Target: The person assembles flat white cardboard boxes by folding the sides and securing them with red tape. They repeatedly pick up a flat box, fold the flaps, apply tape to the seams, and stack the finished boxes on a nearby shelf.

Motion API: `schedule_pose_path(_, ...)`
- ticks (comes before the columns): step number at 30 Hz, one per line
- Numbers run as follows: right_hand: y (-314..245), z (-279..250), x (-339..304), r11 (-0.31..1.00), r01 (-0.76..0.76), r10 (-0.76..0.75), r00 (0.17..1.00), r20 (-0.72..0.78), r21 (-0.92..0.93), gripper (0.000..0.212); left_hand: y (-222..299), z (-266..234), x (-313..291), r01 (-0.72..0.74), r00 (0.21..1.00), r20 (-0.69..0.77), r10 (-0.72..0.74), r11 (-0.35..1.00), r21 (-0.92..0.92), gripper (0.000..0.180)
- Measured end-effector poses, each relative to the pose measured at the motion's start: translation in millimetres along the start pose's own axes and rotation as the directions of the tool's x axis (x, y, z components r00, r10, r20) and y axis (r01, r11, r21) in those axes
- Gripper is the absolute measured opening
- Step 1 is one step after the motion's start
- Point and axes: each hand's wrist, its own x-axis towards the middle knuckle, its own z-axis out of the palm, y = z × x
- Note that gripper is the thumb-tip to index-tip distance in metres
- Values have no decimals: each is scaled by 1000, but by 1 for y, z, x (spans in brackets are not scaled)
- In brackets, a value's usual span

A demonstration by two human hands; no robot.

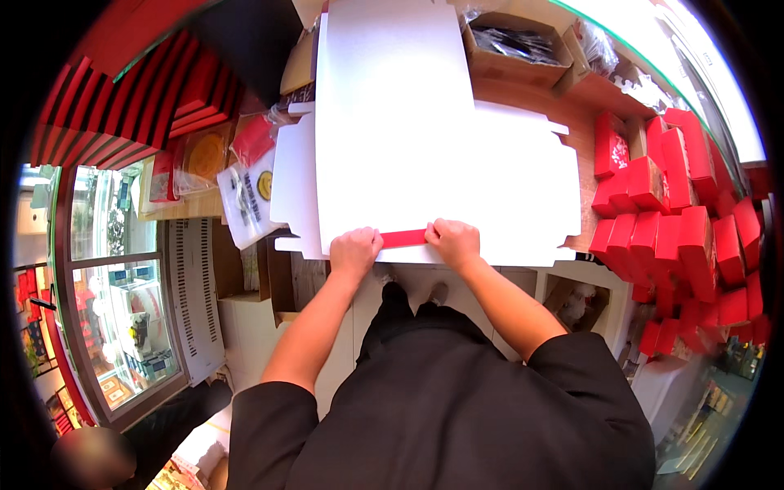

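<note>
A large white cardboard box blank (523, 184) with notched side flaps lies on the wooden table in front of me. Over its middle stretches a long white panel (400, 122) running away from me; whether it is the same piece, I cannot tell. At the near edge a narrow red strip (403, 238) shows, where the cardboard is turned over. My left hand (355, 251) is closed around the strip's left end, and my right hand (455, 243) grips its right end. Both sets of fingers are curled, with their tips partly hidden.
Many small red boxes (653, 237) are stacked at the right. Open cartons (514, 69) with bagged items stand at the back right. Plastic packets (247, 196) lie left of the blank, below stacked red-and-black boxes (122, 106). Another person (175, 425) is at lower left.
</note>
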Motion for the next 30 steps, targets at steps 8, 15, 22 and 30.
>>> schedule_pose_path(8,2,-20,32,944,-255,223,960,168,207,13,-6,7,-9,14,994,-108,-20,998,-55,28)
schedule_pose_path(15,103,9,179,357,-541,667,718,198,761,47,5,-13,-20,-76,993,-97,61,986,-149,33)
schedule_pose_path(22,34,-79,176,308,-296,454,881,134,904,23,23,-32,-36,-194,975,-118,186,979,-64,58)
schedule_pose_path(30,38,-178,47,-98,-151,479,859,179,984,24,-24,-74,-6,-372,904,-194,382,924,85,36)
